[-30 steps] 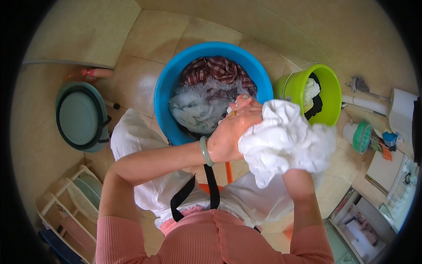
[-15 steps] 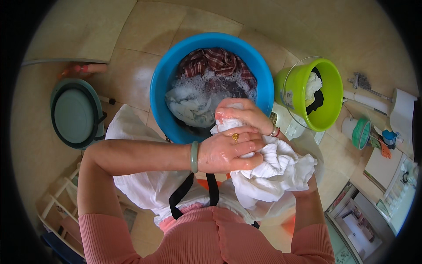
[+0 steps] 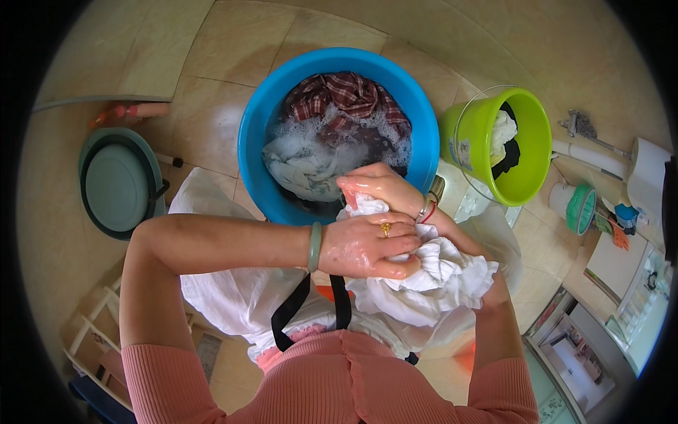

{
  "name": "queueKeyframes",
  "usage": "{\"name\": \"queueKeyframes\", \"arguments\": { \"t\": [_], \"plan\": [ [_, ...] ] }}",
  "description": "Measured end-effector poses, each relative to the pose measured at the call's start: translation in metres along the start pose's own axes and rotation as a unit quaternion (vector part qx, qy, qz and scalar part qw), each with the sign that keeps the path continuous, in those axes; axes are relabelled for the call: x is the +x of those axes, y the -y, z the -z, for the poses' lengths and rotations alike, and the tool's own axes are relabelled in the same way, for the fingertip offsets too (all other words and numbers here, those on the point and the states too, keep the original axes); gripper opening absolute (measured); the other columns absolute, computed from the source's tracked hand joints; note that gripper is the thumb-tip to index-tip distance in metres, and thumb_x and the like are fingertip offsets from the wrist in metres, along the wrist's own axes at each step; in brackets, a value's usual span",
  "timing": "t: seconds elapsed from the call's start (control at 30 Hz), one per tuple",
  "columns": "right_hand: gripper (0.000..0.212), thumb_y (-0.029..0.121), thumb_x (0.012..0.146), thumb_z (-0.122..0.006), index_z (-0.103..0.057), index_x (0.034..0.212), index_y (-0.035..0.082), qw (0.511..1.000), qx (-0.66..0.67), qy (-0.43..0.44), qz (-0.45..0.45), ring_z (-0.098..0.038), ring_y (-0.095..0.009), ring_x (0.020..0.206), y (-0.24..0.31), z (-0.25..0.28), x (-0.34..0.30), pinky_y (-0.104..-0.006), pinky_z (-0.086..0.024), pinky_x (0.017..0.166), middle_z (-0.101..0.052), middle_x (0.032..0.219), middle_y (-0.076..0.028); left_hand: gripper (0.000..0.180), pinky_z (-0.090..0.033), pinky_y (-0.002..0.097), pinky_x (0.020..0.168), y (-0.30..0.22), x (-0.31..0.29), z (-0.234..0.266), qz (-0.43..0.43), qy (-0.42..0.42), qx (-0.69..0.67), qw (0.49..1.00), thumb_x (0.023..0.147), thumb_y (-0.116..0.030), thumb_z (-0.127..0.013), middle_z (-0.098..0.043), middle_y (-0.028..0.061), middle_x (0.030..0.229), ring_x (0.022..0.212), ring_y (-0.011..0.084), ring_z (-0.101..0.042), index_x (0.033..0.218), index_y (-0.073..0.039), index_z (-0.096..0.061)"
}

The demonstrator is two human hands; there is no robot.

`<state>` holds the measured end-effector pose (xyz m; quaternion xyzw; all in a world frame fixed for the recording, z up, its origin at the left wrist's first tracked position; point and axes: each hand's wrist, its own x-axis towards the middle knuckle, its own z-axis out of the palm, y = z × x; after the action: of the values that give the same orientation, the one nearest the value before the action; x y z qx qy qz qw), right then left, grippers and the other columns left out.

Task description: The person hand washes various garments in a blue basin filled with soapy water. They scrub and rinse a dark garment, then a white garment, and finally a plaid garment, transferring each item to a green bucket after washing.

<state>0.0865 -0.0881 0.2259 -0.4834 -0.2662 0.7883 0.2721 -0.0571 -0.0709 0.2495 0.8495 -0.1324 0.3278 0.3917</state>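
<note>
Between my two wet hands is a bunched white garment point(image 3: 452, 265), its loose folds hanging over my right forearm and lap. My left hand point(image 3: 364, 246), with a jade bangle and a gold ring, presses over the cloth with its fingers closed on it. Farther forward, at the near rim of the blue basin point(image 3: 247, 106), my right hand point(image 3: 385, 189) grips the garment's other end; part of its grip is hidden. Soapy water in the basin covers a pale wet cloth point(image 3: 307, 169) and a dark red plaid garment point(image 3: 346, 95).
Right of the basin a lime green bucket point(image 3: 530, 166) holds white and black cloth. Grey-green basins point(image 3: 116, 184) lean at the left. A small white bucket point(image 3: 561, 205) with a green rim and a shelf unit point(image 3: 572, 346) stand at the right. A pale rack point(image 3: 95, 332) is lower left.
My right hand has shifted slightly down and left. The white garment is gathered closer, its hanging folds drawn up and left. My left hand stays pressed on it.
</note>
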Motion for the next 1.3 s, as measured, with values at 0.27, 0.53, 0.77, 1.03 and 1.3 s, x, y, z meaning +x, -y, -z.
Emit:
{"name": "queueKeyframes", "arguments": {
  "t": [0.27, 0.53, 0.77, 1.03, 1.3],
  "plan": [
    [0.028, 0.023, 0.093, -0.06, -0.063, 0.11, 0.002, 0.976, 0.201, -0.076, 0.017, -0.059, -0.012, 0.089, -0.058, 0.045, 0.003, -0.0274, -0.048, 0.078, -0.064, 0.103, -0.005, 0.066, -0.046, 0.0413, 0.092, 0.026, -0.015, -0.008, 0.313, -0.013, -0.193, 0.93, 0.071, -0.023, -0.079, -0.056, 0.0192, 0.109, 0.106, 0.0386, -0.056, 0.125, -0.005, -0.045],
    [0.043, 0.017, 0.089, -0.064, -0.053, 0.128, 0.005, 0.912, 0.323, -0.183, 0.174, -0.056, -0.013, 0.106, -0.043, 0.037, -0.027, -0.029, -0.047, 0.087, -0.058, 0.122, -0.003, 0.068, -0.041, 0.0349, 0.104, 0.045, -0.031, -0.003, 0.431, -0.421, -0.541, 0.587, 0.091, -0.027, -0.064, -0.049, 0.0086, 0.132, 0.12, 0.022, -0.051, 0.143, -0.009, -0.023],
    [0.063, 0.025, 0.091, -0.067, -0.038, 0.144, 0.007, 0.994, -0.007, -0.099, 0.055, -0.056, -0.019, 0.115, -0.001, 0.053, -0.062, -0.0276, -0.047, 0.092, -0.047, 0.14, -0.009, 0.048, -0.041, 0.0387, 0.106, 0.059, -0.044, 0.003, 0.592, -0.368, -0.579, 0.423, 0.098, -0.033, -0.05, -0.052, 0.0095, 0.137, 0.123, 0.0222, -0.052, 0.137, -0.006, -0.045],
    [0.098, 0.031, 0.072, -0.082, -0.027, 0.146, -0.002, 0.977, -0.048, -0.165, 0.126, -0.05, -0.021, 0.122, -0.015, 0.046, -0.05, -0.0333, -0.041, 0.101, -0.045, 0.139, -0.014, 0.065, -0.038, 0.0429, 0.102, 0.042, 0.006, 0.004, 0.637, -0.281, -0.529, 0.485, 0.091, -0.045, -0.061, -0.044, 0.007, 0.138, 0.125, 0.0228, -0.045, 0.14, -0.012, -0.033],
    [0.052, 0.037, 0.09, -0.055, -0.054, 0.128, 0.001, 0.896, 0.322, -0.234, 0.195, -0.062, -0.023, 0.109, -0.004, 0.091, -0.116, -0.0368, -0.047, 0.096, -0.061, 0.124, -0.014, 0.035, -0.039, 0.0223, 0.077, 0.063, 0.065, 0.014, 0.55, -0.348, -0.345, 0.676, 0.097, -0.034, -0.056, -0.05, -0.0004, 0.102, 0.088, 0.0077, -0.046, 0.126, -0.015, -0.051]
  ]
}}
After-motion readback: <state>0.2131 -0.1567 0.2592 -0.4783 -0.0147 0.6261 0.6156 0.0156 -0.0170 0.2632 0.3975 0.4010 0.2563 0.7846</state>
